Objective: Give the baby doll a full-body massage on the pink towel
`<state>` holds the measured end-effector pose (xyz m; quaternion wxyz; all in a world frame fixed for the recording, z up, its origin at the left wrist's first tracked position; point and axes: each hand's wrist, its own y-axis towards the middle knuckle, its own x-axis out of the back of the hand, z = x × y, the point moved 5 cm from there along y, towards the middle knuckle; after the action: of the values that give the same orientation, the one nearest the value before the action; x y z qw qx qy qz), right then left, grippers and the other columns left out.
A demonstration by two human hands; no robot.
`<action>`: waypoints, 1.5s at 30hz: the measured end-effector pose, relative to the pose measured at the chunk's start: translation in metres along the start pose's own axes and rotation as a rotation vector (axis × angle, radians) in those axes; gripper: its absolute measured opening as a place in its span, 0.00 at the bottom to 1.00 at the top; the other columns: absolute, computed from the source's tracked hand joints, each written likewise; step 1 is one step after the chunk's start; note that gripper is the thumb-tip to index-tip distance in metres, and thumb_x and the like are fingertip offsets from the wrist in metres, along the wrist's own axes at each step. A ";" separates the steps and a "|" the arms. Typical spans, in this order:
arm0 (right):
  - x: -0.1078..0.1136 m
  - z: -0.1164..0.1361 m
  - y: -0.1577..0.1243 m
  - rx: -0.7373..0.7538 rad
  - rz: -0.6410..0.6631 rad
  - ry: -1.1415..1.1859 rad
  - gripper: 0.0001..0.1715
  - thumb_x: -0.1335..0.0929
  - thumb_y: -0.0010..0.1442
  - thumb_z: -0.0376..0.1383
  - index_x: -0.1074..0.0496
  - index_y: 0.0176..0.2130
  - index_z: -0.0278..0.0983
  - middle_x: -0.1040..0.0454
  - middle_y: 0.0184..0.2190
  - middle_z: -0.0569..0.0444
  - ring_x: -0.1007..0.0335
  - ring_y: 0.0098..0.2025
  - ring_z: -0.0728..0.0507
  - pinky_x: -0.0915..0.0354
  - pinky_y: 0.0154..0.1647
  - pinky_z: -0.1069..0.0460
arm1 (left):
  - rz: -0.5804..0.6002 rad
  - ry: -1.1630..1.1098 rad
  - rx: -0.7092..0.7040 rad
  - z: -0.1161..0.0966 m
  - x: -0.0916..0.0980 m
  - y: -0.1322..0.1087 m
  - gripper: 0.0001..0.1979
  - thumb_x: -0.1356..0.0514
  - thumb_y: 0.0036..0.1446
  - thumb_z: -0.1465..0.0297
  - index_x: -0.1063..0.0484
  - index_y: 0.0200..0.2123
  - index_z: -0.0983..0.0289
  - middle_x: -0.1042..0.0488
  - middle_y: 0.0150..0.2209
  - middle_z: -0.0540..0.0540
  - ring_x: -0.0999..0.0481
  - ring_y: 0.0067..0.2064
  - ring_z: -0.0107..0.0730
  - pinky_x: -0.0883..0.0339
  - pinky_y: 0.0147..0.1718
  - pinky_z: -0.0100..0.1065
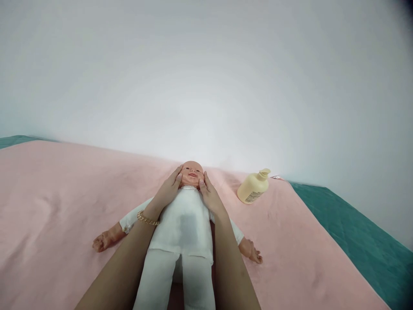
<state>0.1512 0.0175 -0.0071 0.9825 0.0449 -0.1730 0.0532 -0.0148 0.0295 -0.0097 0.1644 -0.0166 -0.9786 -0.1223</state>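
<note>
A baby doll [183, 219] in white clothes lies on its back, head away from me and arms spread to both sides. My left hand [169, 187], below a gold beaded bracelet [147, 218], cups one side of the doll's head [192, 167]. On the other side, my right hand [211, 196] holds the head, its thumb near the jaw and fingers along the side. The fingers of both hands are slightly bent around the head, and the tips are partly hidden. Both forearms pass over the doll's arms, beside its torso.
A pale yellow pump bottle [253, 188] stands to the right of the doll's head. Under everything lies a pink cloth [80, 185], with a green cover [358, 232] showing at its right edge. A plain pale wall [206, 77] rises behind.
</note>
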 end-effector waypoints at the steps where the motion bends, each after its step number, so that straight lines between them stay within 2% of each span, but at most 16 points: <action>1: 0.000 0.001 0.000 -0.010 -0.001 0.004 0.54 0.43 0.60 0.63 0.60 0.69 0.32 0.50 0.67 0.44 0.53 0.69 0.40 0.55 0.68 0.44 | 0.003 0.000 -0.001 -0.001 0.000 0.000 0.33 0.59 0.65 0.53 0.49 0.66 0.67 0.46 0.67 0.60 0.46 0.67 0.37 0.53 0.65 0.40; 5: 0.000 0.003 -0.001 -0.023 -0.014 0.023 0.51 0.40 0.60 0.60 0.58 0.69 0.36 0.48 0.67 0.48 0.53 0.69 0.40 0.55 0.68 0.44 | 0.026 0.019 0.002 -0.004 -0.001 -0.001 0.34 0.53 0.63 0.51 0.49 0.66 0.62 0.47 0.68 0.58 0.47 0.67 0.40 0.53 0.64 0.42; 10: -0.004 0.002 0.000 -0.004 -0.018 0.015 0.55 0.35 0.59 0.57 0.61 0.69 0.33 0.46 0.66 0.44 0.47 0.67 0.39 0.50 0.66 0.44 | -0.004 -0.016 0.008 0.000 -0.002 0.000 0.38 0.43 0.56 0.50 0.48 0.66 0.60 0.43 0.66 0.59 0.41 0.65 0.45 0.44 0.61 0.42; 18: -0.006 0.003 0.000 -0.006 -0.033 -0.028 0.54 0.34 0.59 0.53 0.61 0.69 0.33 0.43 0.65 0.43 0.42 0.64 0.38 0.44 0.63 0.45 | 0.006 -0.020 0.004 0.002 -0.003 0.001 0.41 0.39 0.52 0.51 0.47 0.65 0.60 0.42 0.65 0.60 0.38 0.63 0.46 0.39 0.58 0.41; 26: -0.007 0.003 0.000 -0.010 -0.057 -0.036 0.51 0.34 0.59 0.52 0.58 0.69 0.35 0.41 0.64 0.43 0.40 0.63 0.38 0.43 0.62 0.44 | -0.005 -0.047 0.044 0.002 -0.001 0.000 0.39 0.39 0.52 0.52 0.45 0.64 0.60 0.37 0.63 0.61 0.35 0.62 0.47 0.38 0.56 0.42; 31: -0.007 0.003 -0.001 -0.004 -0.058 -0.024 0.50 0.35 0.59 0.53 0.57 0.69 0.35 0.43 0.65 0.44 0.42 0.64 0.39 0.45 0.63 0.44 | 0.000 -0.105 0.052 0.001 -0.002 0.000 0.41 0.37 0.51 0.53 0.45 0.64 0.61 0.37 0.63 0.61 0.35 0.61 0.45 0.37 0.57 0.41; 36: -0.005 0.004 -0.001 -0.003 -0.054 -0.032 0.49 0.36 0.61 0.52 0.57 0.69 0.33 0.43 0.65 0.43 0.44 0.65 0.38 0.47 0.65 0.44 | -0.006 -0.073 0.074 0.001 -0.001 -0.001 0.41 0.38 0.52 0.53 0.46 0.65 0.60 0.39 0.64 0.60 0.36 0.62 0.46 0.39 0.57 0.41; 40: -0.003 0.002 0.001 0.011 -0.046 -0.031 0.47 0.39 0.63 0.53 0.57 0.69 0.32 0.44 0.65 0.44 0.48 0.67 0.40 0.51 0.66 0.45 | 0.005 -0.030 0.053 -0.003 0.001 -0.001 0.37 0.42 0.57 0.54 0.47 0.66 0.59 0.42 0.66 0.57 0.38 0.64 0.43 0.42 0.59 0.40; 45: -0.002 -0.002 0.002 0.009 -0.027 -0.016 0.47 0.41 0.63 0.56 0.59 0.69 0.34 0.44 0.65 0.45 0.47 0.67 0.40 0.51 0.66 0.44 | 0.036 -0.003 0.044 -0.006 0.001 -0.002 0.36 0.46 0.60 0.55 0.51 0.67 0.60 0.46 0.68 0.56 0.44 0.66 0.41 0.48 0.63 0.40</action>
<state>0.1499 0.0197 -0.0097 0.9815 0.0519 -0.1799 0.0402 -0.0145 0.0260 -0.0047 0.1654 -0.0307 -0.9809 -0.0978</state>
